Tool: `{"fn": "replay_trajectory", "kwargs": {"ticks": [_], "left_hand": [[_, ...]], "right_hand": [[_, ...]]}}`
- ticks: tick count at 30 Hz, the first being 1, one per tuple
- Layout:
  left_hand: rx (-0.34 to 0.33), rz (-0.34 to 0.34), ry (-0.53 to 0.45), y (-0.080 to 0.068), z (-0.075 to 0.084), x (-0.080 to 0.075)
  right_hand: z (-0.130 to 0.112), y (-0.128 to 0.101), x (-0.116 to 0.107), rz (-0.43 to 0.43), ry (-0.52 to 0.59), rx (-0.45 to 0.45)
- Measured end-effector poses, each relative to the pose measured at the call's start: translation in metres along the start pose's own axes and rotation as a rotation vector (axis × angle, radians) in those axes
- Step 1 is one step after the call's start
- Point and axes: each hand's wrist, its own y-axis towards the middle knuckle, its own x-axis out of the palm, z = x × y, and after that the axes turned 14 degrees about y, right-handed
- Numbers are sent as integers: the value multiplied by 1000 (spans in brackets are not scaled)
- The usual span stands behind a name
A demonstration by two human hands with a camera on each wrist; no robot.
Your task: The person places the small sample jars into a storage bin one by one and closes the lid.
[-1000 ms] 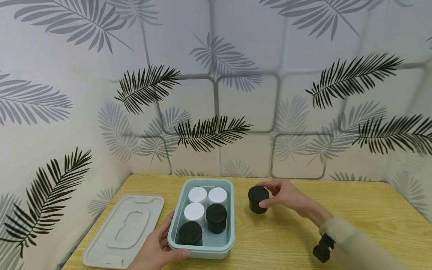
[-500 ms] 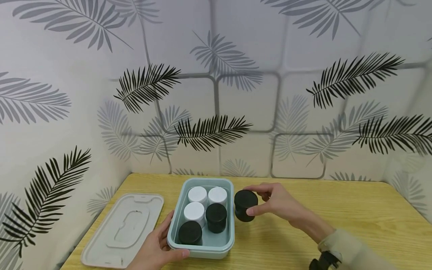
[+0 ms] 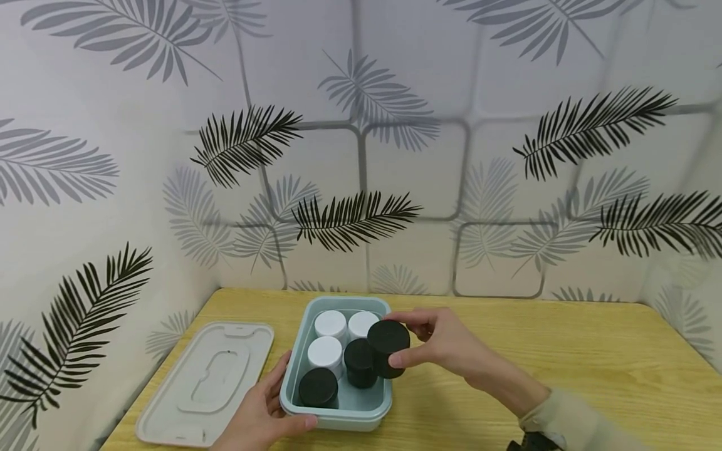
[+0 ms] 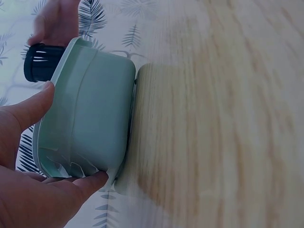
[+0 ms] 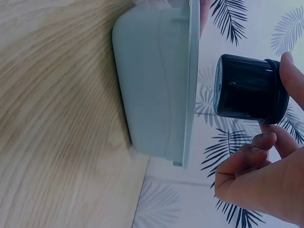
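My right hand (image 3: 457, 347) pinches a black lidded jar (image 3: 388, 337) by its lid, thumb in front and fingers behind. In the right wrist view the jar (image 5: 244, 88) is clear of the box rim. The head view has it over the right side of a pale blue-green plastic box (image 3: 350, 422), partly covering a black jar (image 3: 358, 363) inside. Another black jar (image 3: 318, 387) stands at the box's near left, and three white-lidded jars (image 3: 324, 352) fill the back and left. My left hand (image 3: 256, 410) grips the box's near left corner, thumb at the front.
A flat, pale grey lid (image 3: 160, 401) lies on the wooden table (image 3: 592, 351) left of the box. A wall covering with a leaf pattern (image 3: 406, 257) rises behind and beside the table. A black strap device (image 3: 536, 441) is at my right wrist.
My right hand has lifted the black jar and carried it leftward from the table to over the box's right side. The left hand and box stay in place.
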Motion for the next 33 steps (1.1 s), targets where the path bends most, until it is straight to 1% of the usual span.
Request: {"fn": "replay_trajectory", "kwargs": {"ticks": [4, 7, 11, 14, 17, 22, 24, 29, 33], "left_hand": [[-4, 6, 12, 1, 1, 1], [-4, 6, 8, 0, 1, 1], [13, -2, -1, -1, 1, 0], [29, -4, -4, 0, -1, 0], [48, -23, 1, 1, -4, -2], [80, -30, -26, 1, -5, -2], [88, -20, -52, -1, -3, -1], [79, -32, -65, -3, -1, -1], [76, -30, -65, -2, -1, -1]], "right_hand": [[0, 3, 9, -24, 24, -4], [2, 4, 15, -43, 22, -9], [5, 5, 21, -62, 18, -28], [9, 5, 25, -60, 14, -31], [13, 5, 29, -48, 8, -20], [18, 3, 37, -13, -17, -4], [20, 3, 40, -2, -31, -5], [24, 2, 47, 13, -65, -12], [25, 2, 50, 33, -89, 9]]}}
